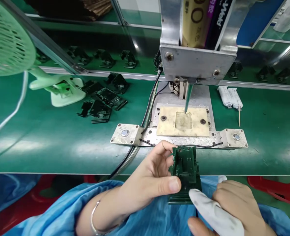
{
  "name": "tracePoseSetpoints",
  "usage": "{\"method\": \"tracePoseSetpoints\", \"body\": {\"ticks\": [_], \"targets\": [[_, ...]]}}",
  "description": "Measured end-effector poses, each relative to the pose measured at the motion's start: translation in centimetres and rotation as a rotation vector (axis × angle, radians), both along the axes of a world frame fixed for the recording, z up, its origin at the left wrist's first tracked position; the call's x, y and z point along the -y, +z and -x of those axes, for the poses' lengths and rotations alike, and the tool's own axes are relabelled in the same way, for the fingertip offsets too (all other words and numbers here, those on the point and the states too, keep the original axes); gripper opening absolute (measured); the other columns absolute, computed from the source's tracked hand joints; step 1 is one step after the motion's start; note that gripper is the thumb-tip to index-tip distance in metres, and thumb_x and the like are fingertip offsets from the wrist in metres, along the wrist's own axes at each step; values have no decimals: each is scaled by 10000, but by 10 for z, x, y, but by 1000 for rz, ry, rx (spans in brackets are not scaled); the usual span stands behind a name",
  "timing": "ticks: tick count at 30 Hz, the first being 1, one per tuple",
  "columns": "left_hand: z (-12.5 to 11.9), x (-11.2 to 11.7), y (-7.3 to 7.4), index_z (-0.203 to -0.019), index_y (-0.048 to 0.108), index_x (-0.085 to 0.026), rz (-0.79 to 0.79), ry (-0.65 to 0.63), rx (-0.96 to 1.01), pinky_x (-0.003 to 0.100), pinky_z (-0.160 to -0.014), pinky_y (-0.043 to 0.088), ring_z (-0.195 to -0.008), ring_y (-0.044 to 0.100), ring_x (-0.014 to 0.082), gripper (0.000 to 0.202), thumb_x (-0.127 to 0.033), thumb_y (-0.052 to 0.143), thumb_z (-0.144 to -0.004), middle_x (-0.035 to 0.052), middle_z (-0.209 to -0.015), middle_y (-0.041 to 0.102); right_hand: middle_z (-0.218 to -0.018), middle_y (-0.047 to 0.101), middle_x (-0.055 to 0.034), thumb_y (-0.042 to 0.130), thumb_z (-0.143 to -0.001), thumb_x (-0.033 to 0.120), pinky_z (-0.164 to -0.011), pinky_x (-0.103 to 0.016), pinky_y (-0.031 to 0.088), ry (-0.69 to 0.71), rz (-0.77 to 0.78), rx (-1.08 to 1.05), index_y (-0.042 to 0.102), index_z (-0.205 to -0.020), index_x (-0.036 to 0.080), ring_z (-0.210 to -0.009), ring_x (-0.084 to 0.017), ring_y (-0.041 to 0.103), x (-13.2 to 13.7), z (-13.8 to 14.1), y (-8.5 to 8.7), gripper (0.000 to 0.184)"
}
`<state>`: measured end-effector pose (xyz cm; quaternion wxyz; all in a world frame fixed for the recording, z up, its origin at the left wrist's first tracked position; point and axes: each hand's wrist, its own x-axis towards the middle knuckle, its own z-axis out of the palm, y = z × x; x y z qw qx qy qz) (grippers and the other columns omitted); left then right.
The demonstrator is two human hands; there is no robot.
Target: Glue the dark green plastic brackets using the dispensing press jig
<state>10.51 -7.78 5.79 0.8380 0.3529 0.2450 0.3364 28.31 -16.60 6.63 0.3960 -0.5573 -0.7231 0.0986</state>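
A dark green moulded plastic housing (185, 165), with ribs, small slots and a wide foot, is tilted up over the table's front edge. My left hand (154, 177) is closed on its left side, thumb on the front face and fingers behind. From the lower right, my right hand (233, 206) reaches in. Its index finger, in a white finger cover (215, 209), is stretched out with the tip against the housing's lower right part. The right thumb is apart below, and the other fingers are curled.
Ahead stands a dispensing machine with a green nozzle (188, 98) over a cream fixture plate (164, 127), flanked by button boxes (125, 133). Dark housings (105, 100) lie left, near a green fan (9, 42). White packets (229, 97) lie right. More housings (128, 59) line the rear belt.
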Motion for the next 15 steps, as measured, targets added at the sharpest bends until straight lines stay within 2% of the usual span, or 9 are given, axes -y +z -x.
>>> {"method": "tracePoseSetpoints", "body": {"ticks": [3,6,9,12,15], "targets": [[3,1,0,-1039,531,-293,-39,-47,2,235,-685,546,-818,676,153,445,-299,860,-740,-1,-967,661,-516,433,40,623,-908,476,-426,-268,358,-66,32,-70,409,-594,213,-426,-103,468,-3,15,-4,462],[6,3,-1,-1104,553,-312,-151,-27,-40,243,-696,572,-829,687,155,475,-263,856,-742,14,-1040,657,-528,487,46,576,-945,380,-469,-259,374,5,60,-133,417,-610,208,-453,-101,510,-4,21,-9,409],[7,5,-3,-1156,591,-311,-402,112,-115,249,-713,598,-847,675,161,561,-206,882,-688,22,-1062,608,-528,504,48,558,-938,234,-468,-262,355,79,72,-178,439,-618,210,-446,-102,500,-4,16,-16,342],[7,6,-5,-1213,595,-290,-682,217,-172,301,-858,597,-974,656,205,686,-159,910,-618,33,-1062,570,-560,527,37,535,-933,177,-469,-269,361,164,52,-139,477,-676,217,-467,-115,499,-7,2,-21,266],[7,8,-5,-1253,569,-274,-822,249,-195,338,-949,572,-1033,641,226,710,-169,902,-635,37,-1057,544,-551,486,41,518,-929,144,-458,-272,332,190,-21,-24,435,-696,226,-464,-116,465,-12,-12,-20,260]]}}
